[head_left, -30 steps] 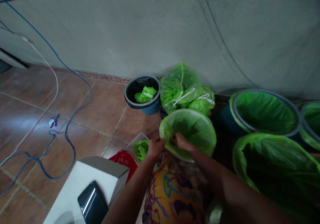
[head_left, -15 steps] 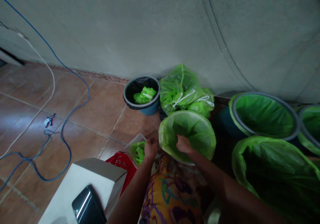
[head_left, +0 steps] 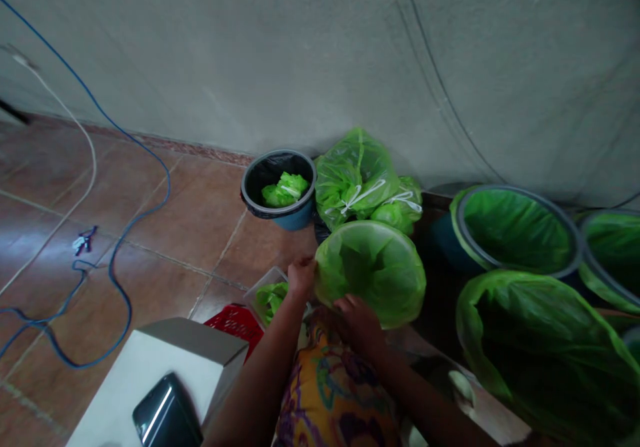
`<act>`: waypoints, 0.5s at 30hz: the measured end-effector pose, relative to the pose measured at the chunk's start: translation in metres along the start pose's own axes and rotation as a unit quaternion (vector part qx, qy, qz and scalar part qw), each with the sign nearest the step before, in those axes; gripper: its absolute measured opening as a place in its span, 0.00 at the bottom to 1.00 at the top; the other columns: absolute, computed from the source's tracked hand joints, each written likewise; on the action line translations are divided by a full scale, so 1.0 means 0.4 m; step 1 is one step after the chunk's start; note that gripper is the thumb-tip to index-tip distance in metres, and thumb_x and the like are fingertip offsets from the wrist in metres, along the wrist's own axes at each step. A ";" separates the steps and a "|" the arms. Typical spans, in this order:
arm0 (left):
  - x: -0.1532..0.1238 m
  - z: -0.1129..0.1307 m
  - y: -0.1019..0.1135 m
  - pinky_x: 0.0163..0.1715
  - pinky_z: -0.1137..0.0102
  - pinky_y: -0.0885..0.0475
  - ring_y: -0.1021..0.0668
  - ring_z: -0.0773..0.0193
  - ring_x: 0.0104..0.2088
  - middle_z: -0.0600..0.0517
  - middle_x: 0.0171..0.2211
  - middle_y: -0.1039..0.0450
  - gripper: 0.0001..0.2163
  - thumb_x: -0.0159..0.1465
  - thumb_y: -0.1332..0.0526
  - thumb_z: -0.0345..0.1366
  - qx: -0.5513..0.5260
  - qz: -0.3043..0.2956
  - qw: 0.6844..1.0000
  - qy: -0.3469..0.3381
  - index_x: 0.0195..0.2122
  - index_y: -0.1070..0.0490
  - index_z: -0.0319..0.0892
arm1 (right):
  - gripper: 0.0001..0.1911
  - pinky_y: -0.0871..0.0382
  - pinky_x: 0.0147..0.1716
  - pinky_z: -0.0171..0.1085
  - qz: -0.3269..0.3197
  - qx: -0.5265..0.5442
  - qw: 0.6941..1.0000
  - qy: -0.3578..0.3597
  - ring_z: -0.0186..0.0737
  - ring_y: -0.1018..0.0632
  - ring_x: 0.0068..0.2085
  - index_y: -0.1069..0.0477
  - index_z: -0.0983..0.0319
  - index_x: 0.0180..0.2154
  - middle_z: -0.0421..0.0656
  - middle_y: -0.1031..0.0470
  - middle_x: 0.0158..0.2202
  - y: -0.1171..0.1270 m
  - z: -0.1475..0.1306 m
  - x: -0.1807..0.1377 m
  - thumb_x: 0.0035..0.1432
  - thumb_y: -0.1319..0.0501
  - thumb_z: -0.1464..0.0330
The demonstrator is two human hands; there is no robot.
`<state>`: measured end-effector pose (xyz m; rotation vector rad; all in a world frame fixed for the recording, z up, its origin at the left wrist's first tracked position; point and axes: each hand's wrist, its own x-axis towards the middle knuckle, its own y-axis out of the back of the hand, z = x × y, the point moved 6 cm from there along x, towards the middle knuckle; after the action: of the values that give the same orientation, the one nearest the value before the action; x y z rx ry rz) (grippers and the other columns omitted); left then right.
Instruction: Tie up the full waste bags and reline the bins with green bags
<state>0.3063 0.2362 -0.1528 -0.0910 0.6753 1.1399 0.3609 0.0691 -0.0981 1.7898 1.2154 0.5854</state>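
Observation:
A translucent light-green bin bag lines the bin in front of me, its edge folded over the rim. My left hand is closed at the left side of this rim, with its fingertips pinching the bag's edge. At the near rim, my right hand has its fingers curled over the bag and closed on it. Beside my left forearm stands a clear plastic box holding crumpled green bags. The bin under the bag is mostly hidden.
Toward the wall stand a blue bin with a black liner and tied green bags. More lined bins fill the right side. At lower left are a red basket and a white box bearing a dark device. Cables cross the floor.
My right hand has come out of the bin's inside to its near rim. My left hand has moved slightly up to the left rim. The view has shifted a little to the right.

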 end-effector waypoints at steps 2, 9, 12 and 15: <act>-0.005 -0.021 -0.004 0.27 0.74 0.32 0.25 0.68 0.25 0.53 0.25 0.24 0.10 0.51 0.37 0.33 -0.077 -0.027 0.997 0.020 0.35 0.23 0.37 | 0.05 0.37 0.37 0.37 0.012 -0.050 0.998 0.026 0.42 0.27 0.38 0.27 0.60 0.34 0.44 0.26 0.34 -0.010 0.003 -0.020 0.60 0.42 0.72; -0.021 -0.046 -0.042 0.27 0.75 0.32 0.27 0.71 0.24 0.55 0.25 0.26 0.09 0.48 0.35 0.36 -0.186 -0.083 0.978 0.037 0.31 0.26 0.39 | 0.09 0.40 0.38 0.41 0.056 -0.105 0.984 0.135 0.42 0.30 0.35 0.25 0.58 0.34 0.44 0.25 0.32 -0.020 0.010 -0.065 0.60 0.42 0.74; -0.023 -0.060 -0.064 0.28 0.74 0.31 0.26 0.69 0.25 0.55 0.25 0.25 0.10 0.48 0.35 0.37 -0.178 -0.113 0.977 0.034 0.32 0.26 0.40 | 0.09 0.41 0.45 0.44 0.061 -0.122 0.979 0.152 0.42 0.31 0.37 0.24 0.57 0.35 0.43 0.25 0.33 -0.020 0.015 -0.085 0.60 0.43 0.73; -0.017 -0.066 -0.070 0.30 0.73 0.30 0.25 0.68 0.26 0.53 0.28 0.23 0.12 0.49 0.36 0.37 -0.149 -0.124 0.981 0.018 0.33 0.26 0.39 | 0.10 0.42 0.48 0.47 0.053 -0.141 0.977 0.151 0.44 0.31 0.38 0.24 0.57 0.36 0.44 0.24 0.33 -0.019 0.019 -0.097 0.61 0.43 0.73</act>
<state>0.3169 0.2081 -0.1776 -0.4391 0.5042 0.9921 0.3466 0.0320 -0.1052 1.5683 1.1695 1.0688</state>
